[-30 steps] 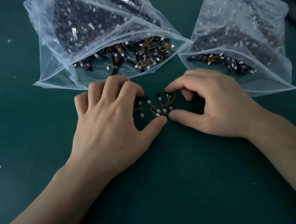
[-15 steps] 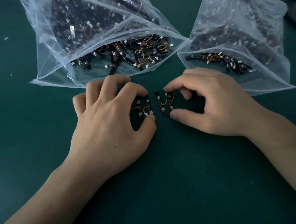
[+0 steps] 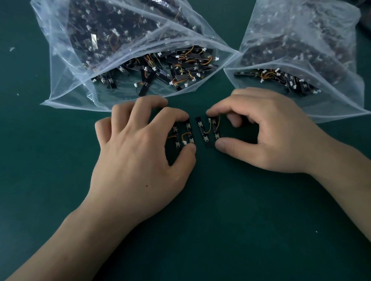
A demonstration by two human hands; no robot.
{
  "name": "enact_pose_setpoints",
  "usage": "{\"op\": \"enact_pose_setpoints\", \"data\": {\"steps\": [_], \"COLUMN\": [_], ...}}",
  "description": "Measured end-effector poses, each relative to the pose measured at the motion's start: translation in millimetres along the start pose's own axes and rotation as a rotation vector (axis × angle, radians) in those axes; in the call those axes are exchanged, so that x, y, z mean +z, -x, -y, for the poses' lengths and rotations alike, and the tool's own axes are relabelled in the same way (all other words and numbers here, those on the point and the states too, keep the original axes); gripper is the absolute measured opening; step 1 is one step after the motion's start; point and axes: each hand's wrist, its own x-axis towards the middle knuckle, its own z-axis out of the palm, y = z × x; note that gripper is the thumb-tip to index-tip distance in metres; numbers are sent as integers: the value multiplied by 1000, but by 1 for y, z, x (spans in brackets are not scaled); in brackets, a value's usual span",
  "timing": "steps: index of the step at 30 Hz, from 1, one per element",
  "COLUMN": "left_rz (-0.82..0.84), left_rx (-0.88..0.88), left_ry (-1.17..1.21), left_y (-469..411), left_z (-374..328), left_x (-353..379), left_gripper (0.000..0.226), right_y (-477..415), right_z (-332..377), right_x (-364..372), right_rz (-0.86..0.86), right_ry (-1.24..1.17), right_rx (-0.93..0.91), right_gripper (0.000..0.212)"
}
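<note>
Hands at the bench (image 3: 210, 252): left hand (image 3: 137, 159) pinches the left circuit-board pair (image 3: 183, 133), right hand (image 3: 269, 134) the right circuit-board pair (image 3: 208, 131); the larger parts bag (image 3: 130, 56) looks mostly full.

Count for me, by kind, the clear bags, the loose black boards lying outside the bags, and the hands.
Clear bags: 2 (large bag, small bag)
Loose black boards: 4 (left pair pinched by the left hand, right pair pinched by the right hand)
Hands: 2
Total: 8
</note>
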Motion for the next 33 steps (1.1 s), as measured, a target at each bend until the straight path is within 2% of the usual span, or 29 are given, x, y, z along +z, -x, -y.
{"op": "enact_pose_setpoints", "data": {"steps": [11, 17, 22, 29, 33], "left_rz": [-8, -115, -74, 35, 31], "left_rx": [24, 137, 145, 137, 113], "left_ry": [73, 142, 213, 69, 40], "left_y": [0, -8, -13, -11, -11], "left_z": [-2, 15, 29, 28, 27], "left_x": [-6, -25, -30, -28, -27], "left_gripper": [63, 52, 46, 67, 64], "right_y": [0, 0, 0, 1, 1], "right_z": [0, 0, 0, -1, -1], "right_x": [-1, -1, 0, -1, 0], "right_rz": [0, 4, 3, 2, -1], "right_ry": [-6, -21, -19, -17, -18], "right_rx": [7, 15, 15, 16, 19], "right_gripper": [50, 49, 48, 47, 47]}}
